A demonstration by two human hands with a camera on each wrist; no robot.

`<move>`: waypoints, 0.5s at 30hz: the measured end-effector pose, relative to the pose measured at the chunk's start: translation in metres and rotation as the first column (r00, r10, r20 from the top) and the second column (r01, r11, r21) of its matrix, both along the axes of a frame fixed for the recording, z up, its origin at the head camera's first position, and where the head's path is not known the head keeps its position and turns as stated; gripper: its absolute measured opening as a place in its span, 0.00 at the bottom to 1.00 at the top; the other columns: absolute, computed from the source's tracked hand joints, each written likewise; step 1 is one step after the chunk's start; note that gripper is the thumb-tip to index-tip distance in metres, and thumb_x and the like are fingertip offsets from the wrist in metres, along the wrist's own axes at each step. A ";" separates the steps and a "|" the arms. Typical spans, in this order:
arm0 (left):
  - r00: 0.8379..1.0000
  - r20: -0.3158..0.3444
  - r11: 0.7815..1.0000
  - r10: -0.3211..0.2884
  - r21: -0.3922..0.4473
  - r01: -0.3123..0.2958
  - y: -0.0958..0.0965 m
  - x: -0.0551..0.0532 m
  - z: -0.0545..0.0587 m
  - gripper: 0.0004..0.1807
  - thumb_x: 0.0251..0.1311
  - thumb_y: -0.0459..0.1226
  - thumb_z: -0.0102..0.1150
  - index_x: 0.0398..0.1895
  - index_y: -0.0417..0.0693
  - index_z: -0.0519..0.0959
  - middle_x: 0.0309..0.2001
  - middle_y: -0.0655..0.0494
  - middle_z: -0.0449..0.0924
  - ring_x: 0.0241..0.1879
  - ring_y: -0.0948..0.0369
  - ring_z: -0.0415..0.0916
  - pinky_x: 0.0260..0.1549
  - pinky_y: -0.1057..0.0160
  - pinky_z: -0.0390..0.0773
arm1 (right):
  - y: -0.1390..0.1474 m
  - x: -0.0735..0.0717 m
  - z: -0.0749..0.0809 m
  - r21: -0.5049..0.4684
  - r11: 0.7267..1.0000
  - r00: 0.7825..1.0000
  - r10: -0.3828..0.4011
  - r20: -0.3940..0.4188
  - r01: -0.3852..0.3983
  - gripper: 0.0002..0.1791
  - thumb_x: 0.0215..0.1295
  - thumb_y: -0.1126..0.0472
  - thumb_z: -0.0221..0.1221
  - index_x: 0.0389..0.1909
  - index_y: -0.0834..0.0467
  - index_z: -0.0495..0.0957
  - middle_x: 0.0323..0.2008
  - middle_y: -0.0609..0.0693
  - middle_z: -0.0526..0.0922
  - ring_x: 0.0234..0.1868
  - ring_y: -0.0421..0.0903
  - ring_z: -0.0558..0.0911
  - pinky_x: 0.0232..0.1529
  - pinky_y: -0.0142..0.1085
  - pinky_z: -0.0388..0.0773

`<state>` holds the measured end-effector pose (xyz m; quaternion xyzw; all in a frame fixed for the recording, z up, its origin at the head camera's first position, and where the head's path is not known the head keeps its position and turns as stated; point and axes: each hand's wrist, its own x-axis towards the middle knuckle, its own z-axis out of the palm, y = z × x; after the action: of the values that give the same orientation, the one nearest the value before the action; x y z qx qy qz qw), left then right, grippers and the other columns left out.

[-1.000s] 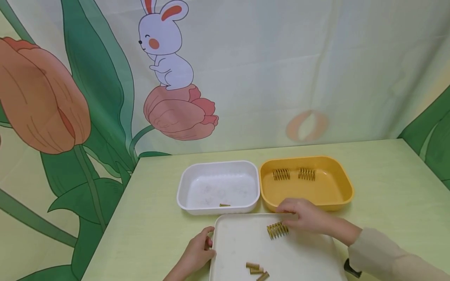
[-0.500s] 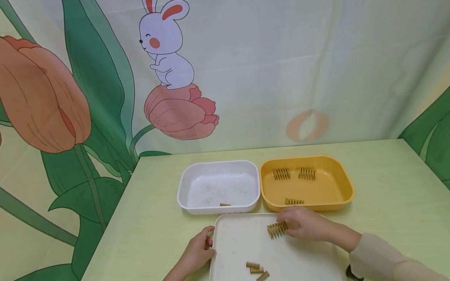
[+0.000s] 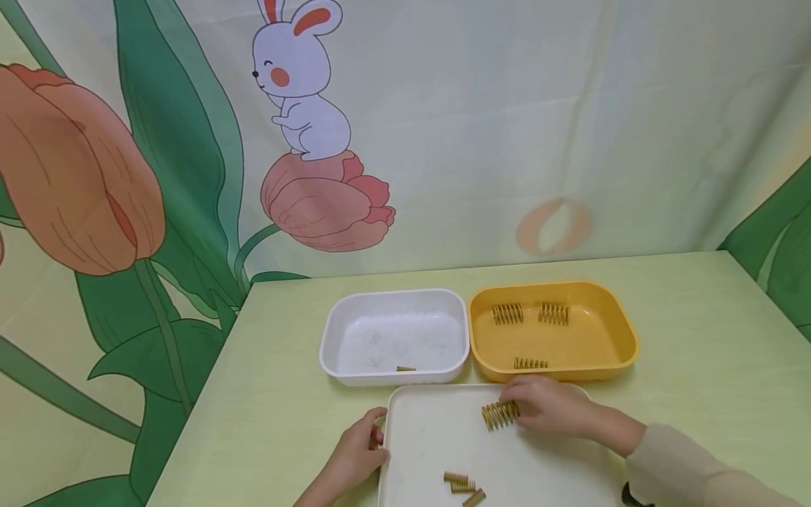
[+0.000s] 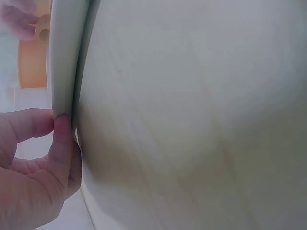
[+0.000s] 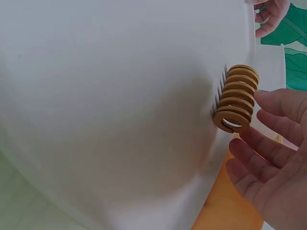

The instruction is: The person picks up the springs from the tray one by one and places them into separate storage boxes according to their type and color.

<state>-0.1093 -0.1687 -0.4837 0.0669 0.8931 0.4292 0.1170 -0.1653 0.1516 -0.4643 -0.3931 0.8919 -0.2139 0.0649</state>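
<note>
My left hand (image 3: 355,451) holds the left rim of a cream tray (image 3: 431,422); the left wrist view shows thumb and fingers (image 4: 60,139) pinching its edge. Near the tray's far edge lies a thick coil spring (image 3: 499,416). My right hand (image 3: 551,407) is at that spring's right end. In the right wrist view, the thumb (image 5: 273,100) and a fingertip touch the coil spring (image 5: 236,98) from two sides, while the other fingers stay loosely bent. A cluster of small, thin springs (image 3: 462,486) lies closer to the tray's front.
Behind the tray stand a white box (image 3: 374,345) with one small spring (image 3: 405,369) by its front wall, and a yellow box (image 3: 589,345) beside it. The yellow box holds large springs (image 3: 508,314), two at the back and one at the front. A printed curtain (image 3: 443,141) hangs behind.
My right hand has drawn back slightly from the yellow box's front wall down to the thick spring, uncovering a large spring inside that box. The left hand keeps its place on the tray.
</note>
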 end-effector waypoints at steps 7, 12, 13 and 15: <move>1.000 0.000 1.000 0.002 0.002 -0.002 0.000 0.001 0.001 0.33 0.37 0.23 0.54 0.55 0.32 0.63 0.28 0.52 0.68 0.23 0.66 0.62 0.21 0.72 0.65 | -0.003 0.002 -0.003 -0.032 0.999 1.000 0.013 0.000 -0.013 0.16 0.46 0.67 0.60 0.40 0.59 0.77 0.40 0.49 0.78 0.43 0.47 0.76 0.48 0.41 0.72; 1.000 0.000 1.000 -0.003 -0.003 0.003 0.000 0.001 0.000 0.33 0.37 0.23 0.54 0.55 0.33 0.63 0.28 0.52 0.68 0.22 0.67 0.61 0.20 0.73 0.64 | -0.004 0.001 -0.007 -0.039 0.999 1.000 0.004 -0.005 -0.004 0.16 0.46 0.68 0.59 0.41 0.60 0.77 0.40 0.49 0.79 0.43 0.46 0.77 0.47 0.40 0.72; 1.000 0.000 1.000 -0.004 -0.005 0.004 0.000 0.000 0.000 0.33 0.37 0.23 0.53 0.55 0.33 0.63 0.28 0.52 0.68 0.22 0.67 0.61 0.20 0.73 0.64 | -0.004 0.000 -0.009 -0.038 0.999 1.000 0.000 -0.005 -0.001 0.16 0.46 0.68 0.59 0.41 0.60 0.77 0.40 0.49 0.79 0.43 0.46 0.77 0.47 0.40 0.72; 1.000 -0.001 1.000 -0.007 -0.007 0.007 0.000 0.000 0.000 0.33 0.37 0.23 0.53 0.55 0.33 0.63 0.28 0.52 0.68 0.22 0.67 0.60 0.19 0.73 0.63 | -0.005 -0.001 -0.012 -0.039 0.999 1.000 -0.004 -0.002 0.004 0.16 0.47 0.69 0.59 0.41 0.61 0.77 0.40 0.50 0.79 0.44 0.46 0.77 0.47 0.39 0.73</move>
<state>-0.1090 -0.1691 -0.4840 0.0700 0.8943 0.4257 0.1185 -0.1662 0.1469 -0.4762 -0.3926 0.8885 -0.2308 0.0560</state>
